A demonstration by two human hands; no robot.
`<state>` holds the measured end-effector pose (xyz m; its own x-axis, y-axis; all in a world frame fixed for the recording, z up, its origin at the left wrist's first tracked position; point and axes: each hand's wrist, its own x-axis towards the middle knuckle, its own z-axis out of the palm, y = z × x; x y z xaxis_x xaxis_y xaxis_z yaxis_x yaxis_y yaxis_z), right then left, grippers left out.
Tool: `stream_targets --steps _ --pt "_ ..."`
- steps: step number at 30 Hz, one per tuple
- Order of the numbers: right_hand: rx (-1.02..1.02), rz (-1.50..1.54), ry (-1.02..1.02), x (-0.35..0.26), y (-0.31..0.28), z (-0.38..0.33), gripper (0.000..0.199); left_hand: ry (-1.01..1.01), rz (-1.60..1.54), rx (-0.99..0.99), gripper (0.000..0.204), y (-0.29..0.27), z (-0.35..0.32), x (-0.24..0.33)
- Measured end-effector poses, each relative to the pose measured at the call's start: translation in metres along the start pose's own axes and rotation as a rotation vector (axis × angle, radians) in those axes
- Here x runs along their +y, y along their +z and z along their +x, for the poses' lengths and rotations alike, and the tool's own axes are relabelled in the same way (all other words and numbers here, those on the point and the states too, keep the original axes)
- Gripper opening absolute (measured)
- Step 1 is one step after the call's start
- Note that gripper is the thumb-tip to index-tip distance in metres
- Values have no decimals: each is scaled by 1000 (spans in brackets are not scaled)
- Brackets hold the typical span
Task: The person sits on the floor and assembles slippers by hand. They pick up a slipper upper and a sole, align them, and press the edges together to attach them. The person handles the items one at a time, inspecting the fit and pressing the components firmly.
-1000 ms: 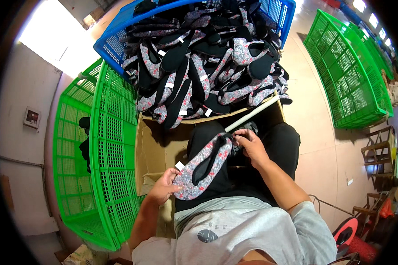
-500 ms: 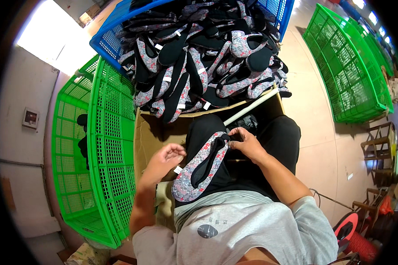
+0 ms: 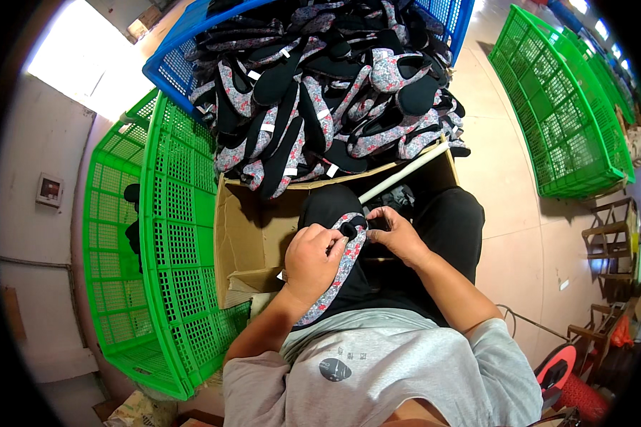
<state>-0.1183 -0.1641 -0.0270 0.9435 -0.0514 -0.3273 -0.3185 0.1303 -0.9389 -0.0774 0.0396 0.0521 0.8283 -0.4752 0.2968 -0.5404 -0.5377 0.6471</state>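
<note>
Across my thigh lies a slipper (image 3: 340, 280) in grey and red floral cloth with a black lining, its opening facing up. My left hand (image 3: 311, 260) is closed over the near side of its opening, thumb and fingers pinching the edge and covering much of the slipper. At the slipper's far end, my right hand (image 3: 394, 233) pinches with thumb and forefinger next to the rim. Whatever sits between those right fingertips is too small and dark to make out. A white tag (image 3: 282, 275) shows partly beside my left wrist.
A heap of similar floral slippers (image 3: 320, 107) fills a blue crate (image 3: 169, 67) ahead. Between it and my knees stands an open cardboard box (image 3: 246, 220), crossed by a white tube (image 3: 406, 173). Green crates (image 3: 181, 235) stand at left, another green crate (image 3: 563, 107) at right.
My left hand has moved right and forward, from open in the air beside the slipper to gripping its opening. My right hand stays near the slipper's far end.
</note>
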Motion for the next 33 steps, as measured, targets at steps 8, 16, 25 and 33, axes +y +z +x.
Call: stream_targets --steps 8,16,25,33 --pt "-9 -5 16 -6 0 -3 33 -3 117 81 9 7 -3 0" --pt "60 -61 -4 -7 -5 -3 26 -43 161 78 7 11 -4 4" --pt "60 218 -150 -32 -12 -20 35 -69 102 106 8 17 -9 2" --pt "-482 107 -111 -38 -14 -31 46 -108 86 104 7 18 -10 6"
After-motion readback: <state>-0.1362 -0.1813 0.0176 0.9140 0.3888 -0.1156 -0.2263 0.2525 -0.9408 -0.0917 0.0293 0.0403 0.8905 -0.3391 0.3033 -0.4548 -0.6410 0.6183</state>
